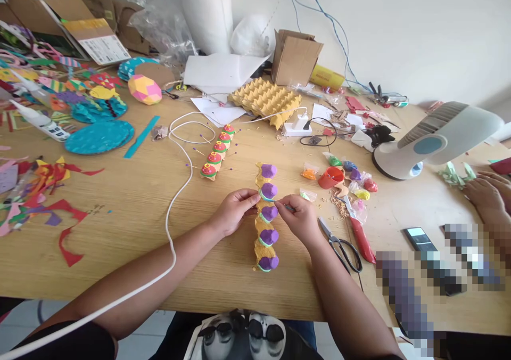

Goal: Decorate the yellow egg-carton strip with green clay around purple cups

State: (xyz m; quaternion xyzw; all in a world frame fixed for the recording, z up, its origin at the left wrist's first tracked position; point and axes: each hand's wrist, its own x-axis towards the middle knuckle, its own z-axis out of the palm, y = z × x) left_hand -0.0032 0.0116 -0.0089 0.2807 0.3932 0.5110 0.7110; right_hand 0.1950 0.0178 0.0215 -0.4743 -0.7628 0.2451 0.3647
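Observation:
A strip of yellow egg carton [264,222] lies on the wooden table [136,200], running away from me, with several purple-painted bumps on it. My left hand [233,210] pinches the strip's left side near the second bump. My right hand [300,219] is closed on a small thin thing I cannot name, its tip at the strip's right side by the third bump. A second carton strip [217,152] with red and green bumps lies further back to the left.
Scissors [341,245] and a red-handled cutter [359,232] lie right of my hand. A red cup [331,177], small clay bags, a white fan [435,139], a phone [419,240], an egg tray [265,100], cardboard boxes and paper scraps crowd the table. Another person's hands [489,195] rest at the right edge. A white cable [175,200] crosses the left.

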